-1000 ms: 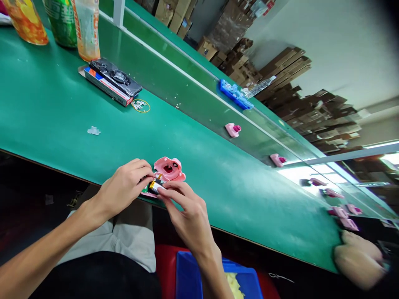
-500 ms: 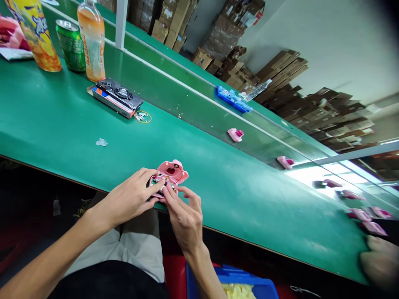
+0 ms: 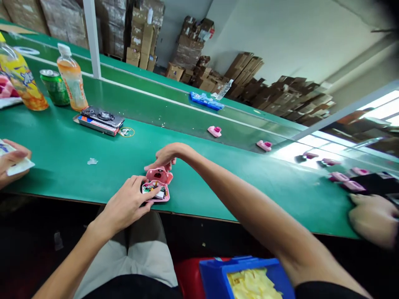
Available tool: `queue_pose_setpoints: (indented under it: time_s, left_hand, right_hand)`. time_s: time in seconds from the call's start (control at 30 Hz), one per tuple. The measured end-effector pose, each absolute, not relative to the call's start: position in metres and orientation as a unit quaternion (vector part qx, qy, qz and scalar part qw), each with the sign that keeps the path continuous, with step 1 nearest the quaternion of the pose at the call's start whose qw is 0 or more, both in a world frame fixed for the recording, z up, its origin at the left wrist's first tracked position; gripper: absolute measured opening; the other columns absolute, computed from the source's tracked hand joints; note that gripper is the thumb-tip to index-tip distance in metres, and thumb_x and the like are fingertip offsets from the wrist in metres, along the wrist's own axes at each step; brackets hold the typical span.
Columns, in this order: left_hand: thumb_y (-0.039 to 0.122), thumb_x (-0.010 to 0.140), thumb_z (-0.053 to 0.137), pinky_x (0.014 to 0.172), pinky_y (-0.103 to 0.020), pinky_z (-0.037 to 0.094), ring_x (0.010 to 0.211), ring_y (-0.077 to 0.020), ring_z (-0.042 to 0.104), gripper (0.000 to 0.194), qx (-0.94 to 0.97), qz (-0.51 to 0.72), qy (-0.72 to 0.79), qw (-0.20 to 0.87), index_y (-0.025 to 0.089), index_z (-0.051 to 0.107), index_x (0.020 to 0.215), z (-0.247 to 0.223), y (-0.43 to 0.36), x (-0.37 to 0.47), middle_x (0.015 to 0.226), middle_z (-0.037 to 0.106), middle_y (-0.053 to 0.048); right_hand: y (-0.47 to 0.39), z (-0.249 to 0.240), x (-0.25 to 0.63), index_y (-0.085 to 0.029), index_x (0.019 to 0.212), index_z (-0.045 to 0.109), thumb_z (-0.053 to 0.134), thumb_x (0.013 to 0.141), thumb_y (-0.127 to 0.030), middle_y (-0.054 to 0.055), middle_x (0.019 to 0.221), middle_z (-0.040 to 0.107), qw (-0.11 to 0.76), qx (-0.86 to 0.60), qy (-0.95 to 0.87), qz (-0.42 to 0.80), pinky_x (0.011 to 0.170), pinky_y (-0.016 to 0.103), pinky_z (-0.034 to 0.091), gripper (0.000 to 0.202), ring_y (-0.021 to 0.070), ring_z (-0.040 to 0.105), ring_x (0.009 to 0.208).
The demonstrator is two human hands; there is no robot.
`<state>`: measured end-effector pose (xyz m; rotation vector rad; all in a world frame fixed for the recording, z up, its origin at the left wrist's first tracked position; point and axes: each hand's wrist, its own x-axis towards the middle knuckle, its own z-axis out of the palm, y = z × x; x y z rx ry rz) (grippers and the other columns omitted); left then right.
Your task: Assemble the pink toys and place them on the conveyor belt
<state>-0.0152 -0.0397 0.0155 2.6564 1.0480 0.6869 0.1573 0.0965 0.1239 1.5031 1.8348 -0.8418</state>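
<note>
An opened pink plastic casing [image 3: 168,195] lies near the table's front edge, with a circuit board, wires and a white block inside. Its pink front cover [image 3: 165,177] stands tilted up behind it, hollow side toward me. My left hand [image 3: 132,197] grips the casing from the left, one finger reaching over the parts inside. From the far side, my right hand [image 3: 166,157] reaches over with wrist bent and fingers curled at the cover's top edge. Some of its fingertips are hidden behind the cover.
A co-worker's hand [image 3: 14,160] holds a white packet at left; another person's blurred hand [image 3: 372,216] is at right. Bottles, a green can [image 3: 54,88] and a black boxed item [image 3: 102,117] stand back left. Pink units [image 3: 215,131] sit along the belt. A blue bin [image 3: 215,276] is below.
My right hand has left the parts inside the casing and moved to the far side of the cover. My left hand stays on the casing. A hand with a packet has appeared at left.
</note>
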Motion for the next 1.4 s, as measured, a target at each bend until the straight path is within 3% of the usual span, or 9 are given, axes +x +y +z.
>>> queue_pose_setpoints:
  time_s: [0.17,0.3,0.4,0.6,0.73,0.87,1.0,1.2,1.4]
  left_hand:
    - [0.025,0.098,0.057,0.104,-0.045,0.055,0.124,-0.0292,0.059,0.055,0.826,0.385,0.370,0.179,0.033,0.043,0.151,0.007,-0.045,-0.017,0.134,0.057,-0.009]
    - [0.036,0.101,0.051,0.111,-0.046,0.050,0.132,-0.0300,0.054,0.049,0.671,0.564,0.401,0.266,0.035,0.040,0.148,0.004,-0.050,-0.018,0.140,0.051,-0.007]
    - [0.039,0.105,0.038,0.115,-0.048,0.046,0.137,-0.0314,0.050,0.046,0.584,0.613,0.413,0.334,0.032,0.038,0.150,0.009,-0.053,-0.015,0.147,0.047,-0.008]
    - [0.049,0.104,0.039,0.119,-0.048,0.042,0.145,-0.0300,0.044,0.051,0.488,0.627,0.384,0.471,0.036,0.031,0.153,0.023,-0.051,-0.006,0.156,0.044,-0.003]
    - [0.053,0.103,0.045,0.114,-0.045,0.047,0.132,-0.0270,0.058,0.047,0.414,0.656,0.317,0.545,0.029,0.046,0.143,0.035,-0.047,-0.006,0.139,0.062,-0.007]
    - [0.053,0.101,0.049,0.106,-0.042,0.052,0.117,-0.0231,0.068,0.045,0.317,0.707,0.279,0.568,0.026,0.048,0.137,0.044,-0.048,0.001,0.127,0.068,-0.009]
    - [0.051,0.102,0.050,0.101,-0.032,0.052,0.117,-0.0185,0.067,0.039,0.273,0.709,0.286,0.584,0.027,0.049,0.132,0.043,-0.051,0.013,0.128,0.068,-0.007]
    - [0.051,0.102,0.050,0.093,-0.026,0.052,0.111,-0.0157,0.068,0.036,0.260,0.698,0.294,0.599,0.029,0.049,0.130,0.037,-0.054,0.028,0.128,0.067,-0.005]
    - [0.054,0.099,0.052,0.095,-0.030,0.054,0.114,-0.0204,0.067,0.041,0.260,0.695,0.321,0.588,0.026,0.049,0.129,0.033,-0.045,0.035,0.126,0.067,-0.007]
  right_hand:
    - [0.084,0.149,0.147,-0.011,0.078,0.076,0.068,0.083,-0.060,0.006,0.070,0.067,0.257,0.523,0.769,-0.263,0.064,0.029,0.043,0.050,0.0175,0.059,0.070]
    - [0.043,0.165,0.166,-0.020,0.114,0.075,0.064,0.090,-0.042,0.004,0.106,0.075,0.013,0.434,0.856,-0.281,0.077,0.027,0.047,0.033,0.0175,0.064,0.092]
    - [0.018,0.170,0.172,-0.026,0.123,0.072,0.065,0.090,-0.034,0.002,0.113,0.075,-0.124,0.373,0.880,-0.266,0.083,0.028,0.050,0.034,0.0174,0.065,0.097]
    - [0.013,0.191,0.155,-0.028,0.128,0.069,0.067,0.091,-0.022,-0.002,0.117,0.075,-0.087,0.310,0.916,-0.240,0.088,0.027,0.052,0.038,0.0152,0.067,0.105]
    - [0.016,0.200,0.137,-0.020,0.123,0.071,0.070,0.087,-0.011,-0.002,0.113,0.077,-0.069,0.318,0.913,-0.246,0.081,0.018,0.050,0.037,0.0098,0.070,0.098]
    - [-0.003,0.176,0.133,-0.013,0.109,0.077,0.066,0.095,-0.027,0.004,0.102,0.079,-0.200,0.441,0.857,-0.175,0.077,0.023,0.051,0.023,0.0162,0.071,0.090]
    - [-0.034,0.128,0.145,-0.017,0.096,0.079,0.052,0.102,-0.042,0.004,0.088,0.079,-0.287,0.472,0.819,-0.157,0.068,0.025,0.051,0.037,0.0168,0.069,0.073]
    - [-0.053,0.086,0.151,-0.020,0.105,0.075,0.059,0.099,-0.042,0.007,0.105,0.075,-0.401,0.458,0.767,-0.204,0.081,0.029,0.056,0.028,0.0200,0.070,0.095]
    - [-0.049,0.060,0.138,-0.021,0.109,0.071,0.042,0.106,-0.041,0.011,0.115,0.066,-0.476,0.493,0.709,-0.166,0.089,0.034,0.058,0.036,0.0208,0.067,0.104]
